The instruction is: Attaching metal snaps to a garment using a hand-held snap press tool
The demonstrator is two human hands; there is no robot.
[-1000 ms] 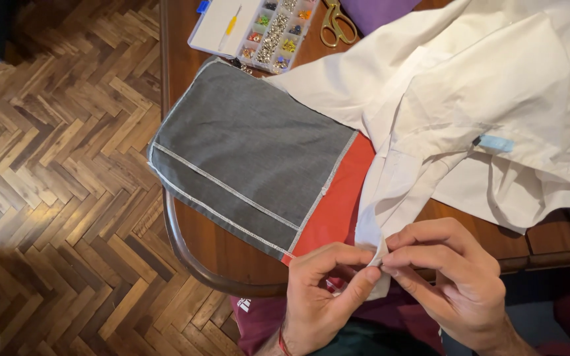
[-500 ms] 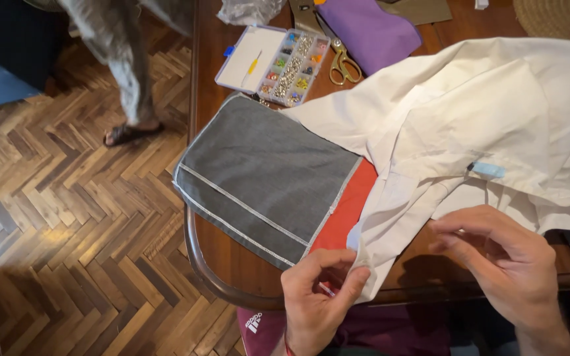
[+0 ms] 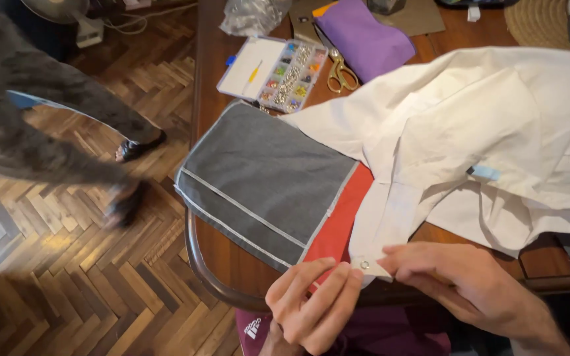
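My left hand [image 3: 315, 303] and right hand [image 3: 470, 287] pinch the white shirt [image 3: 496, 132] corner by its snap [image 3: 364, 264]; soft, limp cloth, best gripped at that hem.

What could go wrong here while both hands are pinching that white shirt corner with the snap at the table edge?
1. The left hand and right hand grip only the tip of the white shirt around the metal snap; it could slip free.
2. The grey pouch overhangs the table edge; tugging the shirt may drag it off.
3. A passing person's legs are close to that corner and could knock it.
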